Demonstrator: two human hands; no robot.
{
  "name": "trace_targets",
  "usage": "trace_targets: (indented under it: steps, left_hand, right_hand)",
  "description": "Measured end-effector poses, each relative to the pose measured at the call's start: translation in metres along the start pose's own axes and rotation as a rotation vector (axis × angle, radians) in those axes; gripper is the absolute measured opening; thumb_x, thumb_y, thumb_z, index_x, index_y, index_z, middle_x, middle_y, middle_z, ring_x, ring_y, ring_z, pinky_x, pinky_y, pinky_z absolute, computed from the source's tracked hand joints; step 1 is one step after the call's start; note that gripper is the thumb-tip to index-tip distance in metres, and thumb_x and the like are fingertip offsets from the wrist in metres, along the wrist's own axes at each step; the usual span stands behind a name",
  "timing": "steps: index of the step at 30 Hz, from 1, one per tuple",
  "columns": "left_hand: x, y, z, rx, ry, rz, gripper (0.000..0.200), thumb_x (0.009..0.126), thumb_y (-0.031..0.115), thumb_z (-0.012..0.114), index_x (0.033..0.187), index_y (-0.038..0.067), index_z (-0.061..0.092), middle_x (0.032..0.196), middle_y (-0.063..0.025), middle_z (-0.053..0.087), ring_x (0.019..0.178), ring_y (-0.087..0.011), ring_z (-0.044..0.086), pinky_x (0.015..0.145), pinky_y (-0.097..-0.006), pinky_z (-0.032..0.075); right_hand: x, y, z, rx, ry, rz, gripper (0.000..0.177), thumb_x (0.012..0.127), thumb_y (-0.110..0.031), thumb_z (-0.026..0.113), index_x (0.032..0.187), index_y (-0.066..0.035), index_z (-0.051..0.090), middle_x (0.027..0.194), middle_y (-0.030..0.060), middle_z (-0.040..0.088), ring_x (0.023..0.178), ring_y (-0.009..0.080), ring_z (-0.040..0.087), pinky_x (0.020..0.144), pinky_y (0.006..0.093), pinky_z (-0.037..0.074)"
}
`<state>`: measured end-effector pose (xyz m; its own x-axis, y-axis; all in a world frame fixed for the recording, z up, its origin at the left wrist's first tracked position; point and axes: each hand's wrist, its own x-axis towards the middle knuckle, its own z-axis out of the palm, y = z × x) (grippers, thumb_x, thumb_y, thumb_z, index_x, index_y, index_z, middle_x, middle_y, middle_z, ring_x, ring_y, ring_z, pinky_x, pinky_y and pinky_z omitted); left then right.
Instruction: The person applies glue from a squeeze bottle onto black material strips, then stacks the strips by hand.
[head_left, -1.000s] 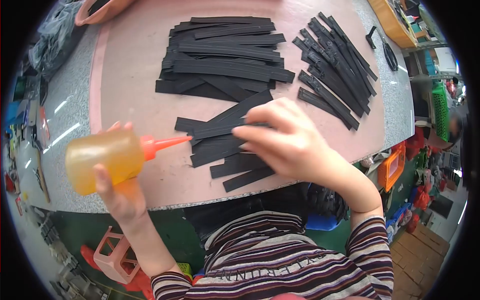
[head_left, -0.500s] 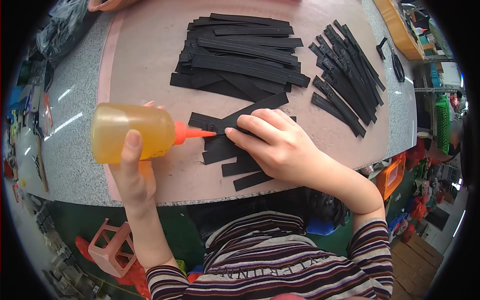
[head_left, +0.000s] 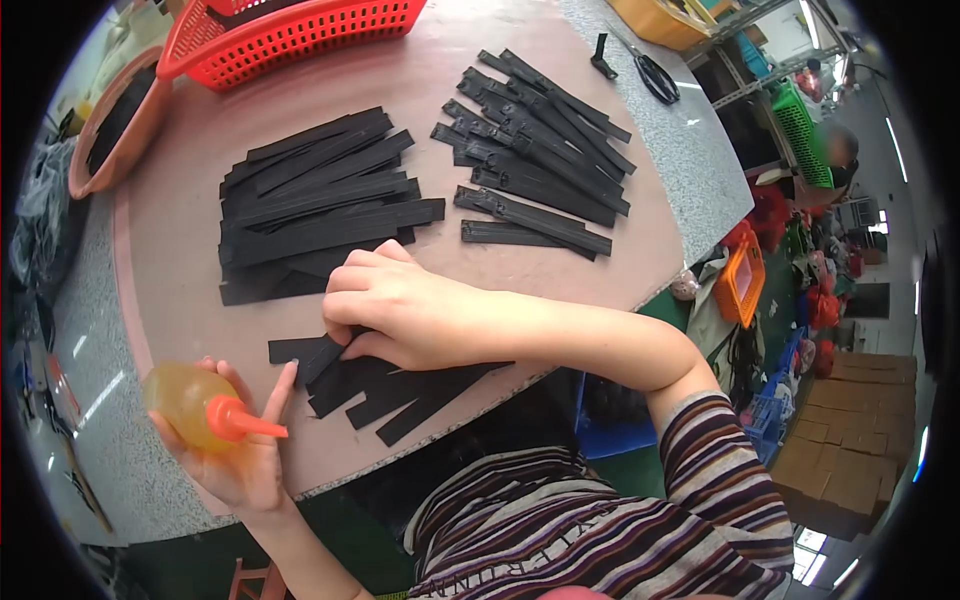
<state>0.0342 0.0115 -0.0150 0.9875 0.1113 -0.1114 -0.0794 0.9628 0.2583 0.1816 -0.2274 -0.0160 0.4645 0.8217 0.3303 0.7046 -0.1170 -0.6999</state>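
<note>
Looking down on a pink mat (head_left: 420,90) laid over a grey speckled table (head_left: 690,150).

At the mat's near left corner, left hand (head_left: 235,455) wrapped around a small amber squeeze bottle (head_left: 180,398), fingers closed on its body, index finger stretched up toward the nearest strip end. Bottle lying nearly level, long axis running left to right, orange nozzle (head_left: 248,425) pointing right and slightly downward in the picture (tip touching nothing visible).

Along the mat's near edge, right hand (head_left: 400,310) palm down, fingers curled over and thumb tucked under, pinched onto a few loose black strips (head_left: 410,390). The 2 hands apart, each closed on its own thing. Loose strips fanned out flat, long axes slanting from near left to far right, lower ends reaching the mat's near edge.

At the mat's centre, a thick stack of black strips (head_left: 320,210), lying roughly left to right with a slight upward tilt. Toward the mat's far right, a second pile of narrower zipper-like pieces (head_left: 540,150), slanting the opposite way.

Beyond the mat's far edge, a red mesh basket (head_left: 290,35). Off its far left corner, a brown basin (head_left: 100,130). Off its far right corner, black scissors (head_left: 655,75) on bare table. Below the mat's near edge, a striped sleeve (head_left: 720,460).
</note>
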Motion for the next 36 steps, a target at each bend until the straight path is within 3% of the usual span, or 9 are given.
trace_targets:
  steps: [4,6,10,14,15,18,19,24,36]
  left_hand:
    - [0.006,0.003,-0.003,0.028,-0.009,-0.031,0.054,0.099,0.039,0.062,0.139,0.005,0.050,0.139,-0.0160,0.056,0.129,-0.0317,0.056,0.119,-0.0699,0.003]
    - [0.004,0.006,-0.005,0.011,-0.036,-0.028,0.054,0.099,0.039,0.062,0.138,0.003,0.050,0.139,-0.0168,0.057,0.129,-0.0317,0.056,0.121,-0.0679,0.006]
    - [-0.003,0.021,-0.004,-0.038,-0.136,-0.006,0.055,0.099,0.037,0.062,0.138,0.000,0.050,0.141,-0.0188,0.055,0.134,-0.0315,0.051,0.123,-0.0626,0.011]
    - [-0.004,0.033,-0.007,-0.052,-0.170,0.046,0.058,0.099,0.036,0.062,0.140,-0.001,0.047,0.143,-0.0200,0.052,0.138,-0.0319,0.046,0.122,-0.0585,0.023]
    - [-0.007,0.037,-0.008,-0.037,-0.155,0.078,0.059,0.099,0.037,0.062,0.142,-0.001,0.046,0.144,-0.0202,0.051,0.138,-0.0321,0.045,0.121,-0.0579,0.028]
    - [-0.024,0.049,-0.007,0.191,-0.040,0.199,0.063,0.099,0.037,0.061,0.145,-0.002,0.041,0.145,-0.0208,0.050,0.139,-0.0328,0.044,0.111,-0.0515,0.046]
    - [-0.027,0.041,0.000,0.412,0.189,0.391,0.068,0.098,0.040,0.062,0.147,-0.001,0.037,0.144,-0.0217,0.050,0.137,-0.0333,0.047,0.099,-0.0466,0.056]
    - [-0.021,0.009,0.009,0.939,0.361,0.506,0.069,0.094,0.045,0.065,0.144,0.002,0.042,0.140,-0.0211,0.053,0.130,-0.0328,0.055,0.103,-0.0457,0.051]
    - [-0.016,0.007,0.000,1.089,0.376,0.444,0.061,0.095,0.040,0.065,0.140,0.005,0.044,0.135,-0.0205,0.055,0.126,-0.0351,0.057,0.100,-0.0449,0.053]
  right_hand:
    - [-0.012,-0.005,-0.036,0.467,0.036,0.284,0.019,0.083,-0.006,0.077,0.097,-0.005,0.064,0.091,0.0043,0.069,0.087,0.0177,0.065,0.081,0.0316,0.048]
    - [-0.029,0.001,-0.072,0.729,0.352,0.440,0.016,0.088,-0.006,0.076,0.100,-0.002,0.066,0.093,0.0035,0.071,0.081,0.0088,0.065,0.071,0.0234,0.051]
    - [-0.083,0.037,-0.164,0.419,0.750,0.698,0.016,0.092,-0.014,0.073,0.102,-0.001,0.071,0.088,0.0055,0.074,0.080,0.0074,0.069,0.067,0.0194,0.055]
    - [-0.123,0.093,-0.186,-0.117,0.641,0.770,0.023,0.086,-0.025,0.080,0.096,-0.004,0.075,0.086,0.0033,0.073,0.076,0.0098,0.063,0.068,0.0250,0.049]
    - [-0.118,0.091,-0.182,-0.603,0.614,0.593,0.024,0.081,-0.026,0.082,0.095,-0.007,0.078,0.086,0.0057,0.071,0.080,0.0155,0.061,0.069,0.0296,0.047]
    - [-0.070,0.039,-0.138,-0.550,0.533,0.470,0.017,0.082,-0.016,0.078,0.096,-0.007,0.077,0.089,0.0087,0.067,0.087,0.0213,0.063,0.073,0.0324,0.050]
    - [-0.056,0.024,-0.113,-0.426,0.422,0.313,0.016,0.082,-0.014,0.077,0.096,-0.006,0.076,0.089,0.0089,0.066,0.088,0.0227,0.063,0.075,0.0343,0.050]
    - [-0.016,-0.019,-0.008,-0.227,-0.008,-0.158,0.028,0.075,-0.009,0.071,0.102,-0.001,0.067,0.101,0.0087,0.060,0.095,0.0256,0.060,0.084,0.0364,0.051]
    - [-0.006,-0.019,0.014,-0.382,-0.110,-0.218,0.047,0.069,-0.006,0.068,0.116,-0.004,0.068,0.113,0.0101,0.058,0.102,0.0268,0.060,0.088,0.0378,0.050]
